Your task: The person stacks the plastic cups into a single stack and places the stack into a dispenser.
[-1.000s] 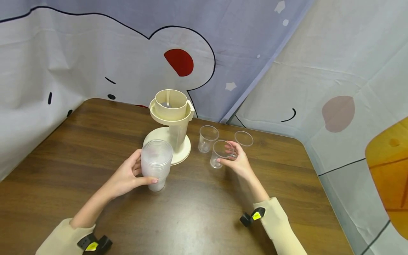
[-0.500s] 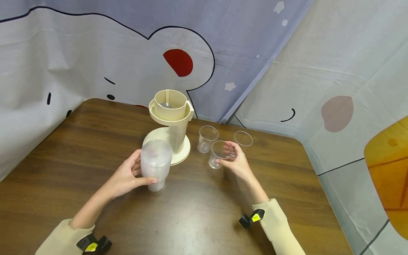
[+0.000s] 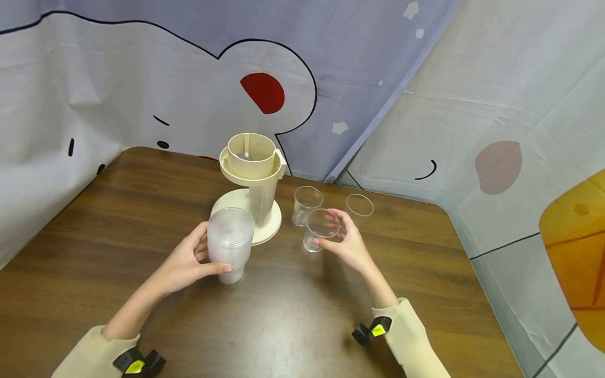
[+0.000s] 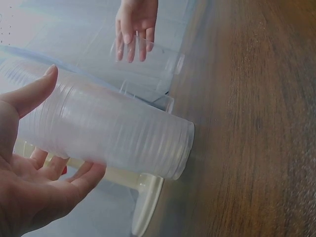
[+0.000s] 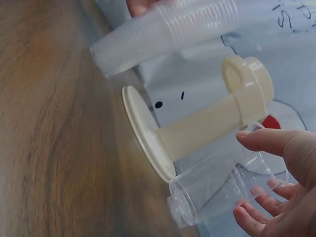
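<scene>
My left hand grips a tall stack of clear plastic cups, thumb on the near side and fingers round behind. The stack stands upright, its narrow end down by the wooden table. To the right, my right hand holds a single clear plastic cup near its rim, thumb in front and fingers on the far side. In the right wrist view this cup shows mouth toward the palm, base toward the table. Behind the stack stands a cream cup dispenser with a ring top and round base.
Two more clear cups stand at the back of the table, one just behind the held cup, the other farther right with mainly its rim showing. A printed curtain hangs along the table's back and sides.
My right hand has shifted slightly left with the single cup, closer to the cup behind it. The left hand and its stack stay in place.
</scene>
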`<state>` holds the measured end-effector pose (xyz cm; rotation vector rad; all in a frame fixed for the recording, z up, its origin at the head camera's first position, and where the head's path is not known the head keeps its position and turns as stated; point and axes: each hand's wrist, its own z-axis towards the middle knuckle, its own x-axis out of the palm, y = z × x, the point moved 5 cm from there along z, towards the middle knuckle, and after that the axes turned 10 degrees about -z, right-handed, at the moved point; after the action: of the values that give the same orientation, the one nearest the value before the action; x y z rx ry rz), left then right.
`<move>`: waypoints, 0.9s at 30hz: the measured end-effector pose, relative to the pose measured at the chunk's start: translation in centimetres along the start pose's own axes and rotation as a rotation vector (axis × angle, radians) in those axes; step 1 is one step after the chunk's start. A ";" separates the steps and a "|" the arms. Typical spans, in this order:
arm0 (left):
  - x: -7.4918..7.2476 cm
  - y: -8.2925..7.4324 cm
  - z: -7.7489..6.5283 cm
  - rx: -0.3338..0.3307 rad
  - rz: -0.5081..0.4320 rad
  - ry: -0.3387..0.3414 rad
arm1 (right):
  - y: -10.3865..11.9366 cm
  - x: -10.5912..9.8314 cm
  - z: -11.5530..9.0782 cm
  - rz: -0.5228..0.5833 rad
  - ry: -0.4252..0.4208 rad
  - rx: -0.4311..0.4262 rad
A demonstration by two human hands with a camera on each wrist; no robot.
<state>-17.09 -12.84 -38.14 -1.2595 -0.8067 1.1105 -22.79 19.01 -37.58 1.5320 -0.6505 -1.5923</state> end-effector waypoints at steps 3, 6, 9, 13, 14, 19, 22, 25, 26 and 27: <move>0.0 0.0 0.0 0.002 -0.004 0.000 | 0.9 0.1 -0.4 -0.017 0.006 -0.017; 0.0 0.0 0.0 0.002 -0.009 0.000 | 1.8 0.3 -0.8 -0.033 0.020 -0.044; 0.0 0.0 0.1 -0.001 -0.011 -0.001 | 2.5 0.5 -1.1 -0.037 0.024 -0.062; 0.0 0.0 0.1 -0.002 -0.006 0.001 | 3.3 0.6 -1.3 -0.042 0.022 -0.069; 0.1 0.0 0.1 0.000 -0.006 0.001 | 3.4 0.6 -1.3 -0.043 0.020 -0.071; 0.1 0.0 0.1 0.005 -0.017 0.002 | 4.2 0.7 -1.6 -0.079 0.006 -0.086; 0.1 0.0 0.1 0.005 -0.020 0.002 | 4.8 0.7 -1.9 -0.113 -0.003 -0.103; 0.1 0.0 0.1 0.005 -0.015 0.002 | 5.4 0.8 -2.2 -0.129 -0.008 -0.123; 0.1 0.0 0.1 0.006 -0.013 0.002 | 5.6 0.8 -2.2 -0.130 -0.009 -0.129; 0.0 0.0 0.1 0.005 -0.010 0.002 | 5.8 0.8 -2.3 -0.130 -0.010 -0.136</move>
<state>-17.14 -12.77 -38.13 -1.2506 -0.8078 1.1024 -19.35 15.62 -33.55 1.4919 -0.4451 -1.7057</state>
